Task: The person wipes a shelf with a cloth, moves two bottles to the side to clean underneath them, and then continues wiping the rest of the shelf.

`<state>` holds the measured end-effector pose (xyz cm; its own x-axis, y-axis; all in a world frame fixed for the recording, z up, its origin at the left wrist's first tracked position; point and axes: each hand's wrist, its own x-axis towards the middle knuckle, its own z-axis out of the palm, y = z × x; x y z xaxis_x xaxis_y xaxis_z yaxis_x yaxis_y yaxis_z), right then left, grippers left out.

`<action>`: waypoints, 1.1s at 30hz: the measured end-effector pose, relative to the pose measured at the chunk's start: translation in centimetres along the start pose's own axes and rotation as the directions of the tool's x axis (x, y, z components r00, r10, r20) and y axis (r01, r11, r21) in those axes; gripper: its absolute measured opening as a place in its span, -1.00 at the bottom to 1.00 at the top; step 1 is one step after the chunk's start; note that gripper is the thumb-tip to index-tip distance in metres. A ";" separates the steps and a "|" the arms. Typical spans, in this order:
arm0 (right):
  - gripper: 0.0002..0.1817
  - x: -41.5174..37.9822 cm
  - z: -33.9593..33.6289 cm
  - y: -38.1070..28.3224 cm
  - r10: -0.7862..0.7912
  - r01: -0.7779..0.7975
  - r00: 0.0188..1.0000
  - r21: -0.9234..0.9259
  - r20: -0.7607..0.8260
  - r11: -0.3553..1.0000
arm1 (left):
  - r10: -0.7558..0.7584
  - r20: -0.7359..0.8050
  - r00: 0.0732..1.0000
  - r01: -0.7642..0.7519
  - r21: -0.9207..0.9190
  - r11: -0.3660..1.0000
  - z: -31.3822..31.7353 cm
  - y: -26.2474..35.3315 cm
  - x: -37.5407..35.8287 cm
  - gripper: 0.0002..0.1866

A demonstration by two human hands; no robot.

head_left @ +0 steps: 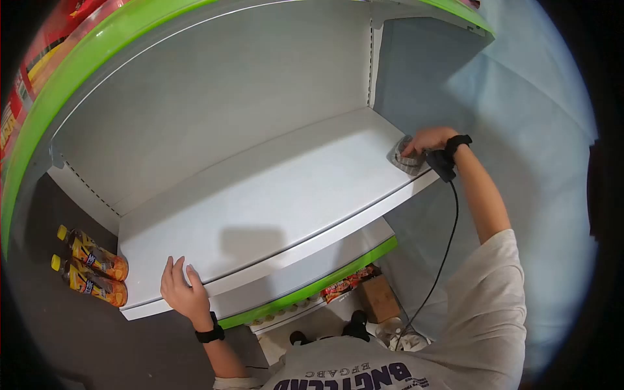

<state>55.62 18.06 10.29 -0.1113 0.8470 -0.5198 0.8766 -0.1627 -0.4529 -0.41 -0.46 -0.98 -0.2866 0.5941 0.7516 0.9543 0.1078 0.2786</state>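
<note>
My right hand (pixel 429 138) is at the right end of the white shelf (pixel 273 182), its fingers pressed onto a small grey, patterned, crumpled cloth (pixel 404 160) that lies on the shelf top. Part of the cloth is hidden under the fingers. My left hand (pixel 184 290) rests at the front edge near the left end, fingers stretched out and holding nothing. To its left, two bottles of orange drink with yellow caps, a rear bottle (pixel 97 252) and a front bottle (pixel 91 281), stand side by side at the shelf's left end.
Above, a green-edged shelf (pixel 84 58) carries red packages (pixel 49 55). Below is another green-edged shelf (pixel 318 279). Red packets (pixel 348 284) and a cardboard box (pixel 379 298) are near the floor. A black cable (pixel 448 250) hangs from a black device (pixel 440 166) at my right wrist.
</note>
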 end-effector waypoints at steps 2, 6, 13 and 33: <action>-0.43 -0.4 0.2 1.6 -0.072 0.072 0.997 0.062 0.008 0.995 | -0.002 -0.003 1.000 0.002 -0.014 1.000 0.0 -0.1 0.1 -0.76; -0.51 -2.8 1.3 0.1 -0.168 0.166 0.985 0.063 0.037 0.984 | -0.020 -0.002 1.000 0.020 -0.015 1.000 0.2 -0.1 0.0 -0.76; -0.57 -3.8 4.3 -3.5 -0.283 0.285 0.939 0.020 0.194 0.958 | -0.044 0.023 0.999 0.044 -0.002 0.999 0.1 0.2 0.0 -0.75; -0.56 -1.5 20.4 -28.8 -0.640 0.851 0.519 -0.272 0.566 0.449 | 0.032 -0.061 0.998 -0.034 -0.025 0.999 0.1 0.0 0.0 -0.75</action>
<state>20.97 11.15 9.39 -0.8842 0.2576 -0.3897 0.4265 0.7853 -0.4487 -0.41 -0.39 -1.02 -0.2604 0.5472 0.7955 0.9610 0.0675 0.2682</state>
